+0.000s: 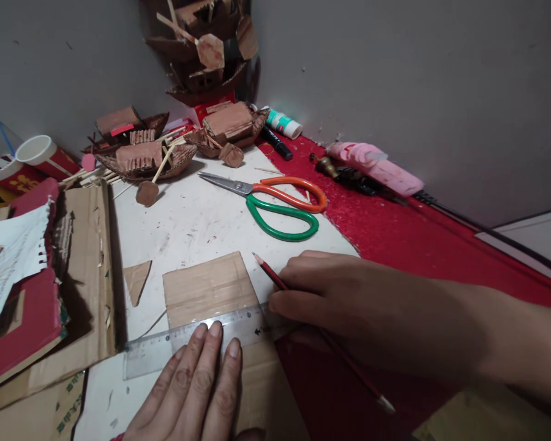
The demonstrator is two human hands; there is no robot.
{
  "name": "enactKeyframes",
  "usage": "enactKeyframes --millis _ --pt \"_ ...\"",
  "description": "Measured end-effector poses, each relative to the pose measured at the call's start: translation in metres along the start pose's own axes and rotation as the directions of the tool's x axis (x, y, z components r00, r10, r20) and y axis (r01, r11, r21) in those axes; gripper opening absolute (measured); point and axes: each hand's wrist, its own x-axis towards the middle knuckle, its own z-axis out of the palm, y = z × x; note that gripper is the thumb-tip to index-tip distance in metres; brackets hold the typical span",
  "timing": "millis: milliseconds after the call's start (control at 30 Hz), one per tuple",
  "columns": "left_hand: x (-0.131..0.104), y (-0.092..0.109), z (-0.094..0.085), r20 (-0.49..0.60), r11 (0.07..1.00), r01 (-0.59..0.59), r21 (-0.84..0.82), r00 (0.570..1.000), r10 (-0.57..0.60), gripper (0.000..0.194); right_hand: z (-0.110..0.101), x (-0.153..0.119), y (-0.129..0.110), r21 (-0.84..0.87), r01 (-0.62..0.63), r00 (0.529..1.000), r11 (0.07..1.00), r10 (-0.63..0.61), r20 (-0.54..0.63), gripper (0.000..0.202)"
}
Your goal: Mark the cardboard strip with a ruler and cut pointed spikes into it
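Pressing clear plastic ruler [147, 355] onto flat brown cardboard [211, 288] with open left hand [195, 389]; gripping red-and-black pencil [273, 275] in curled right hand [344, 300]. Can't read green characters [71, 401] on tan tape.

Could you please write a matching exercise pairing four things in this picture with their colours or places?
Things:
1. Scissors
2. Ruler
3. Pencil
4. Corded tool

Descriptions:
A. Clear, under the fingers of the left hand
B. Pink, near the grey wall
C. One orange handle, one green
D. In the right hand

Pairs: 1-C, 2-A, 3-D, 4-B
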Motion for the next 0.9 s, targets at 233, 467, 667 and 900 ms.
enactKeyframes --millis 233,467,667,900 --pt "-0.004 0.0 0.001 0.008 0.999 0.031 -0.039 1.0 -0.03 0.071 0.002 0.001 -0.001 -0.013 -0.003 0.999 1.0 0.003 -0.042 0.016" --pt "-0.002 0.0 -0.002 0.021 0.998 0.058 -0.035 0.998 -0.057 0.071 0.012 -0.002 0.003 -0.03 0.002 0.995 1.0 -0.005 -0.103 0.019" --pt "0.0 0.0 -0.004 0.044 0.997 0.076 -0.035 0.996 -0.074 0.069 0.015 -0.002 0.002 -0.051 -0.007 0.993 0.999 0.001 -0.117 0.02" --pt "-0.004 -0.001 0.0 0.058 0.998 0.041 -0.046 0.998 -0.039 0.076 0.008 0.001 0.001 -0.041 0.006 0.998 0.999 -0.008 -0.057 0.019"
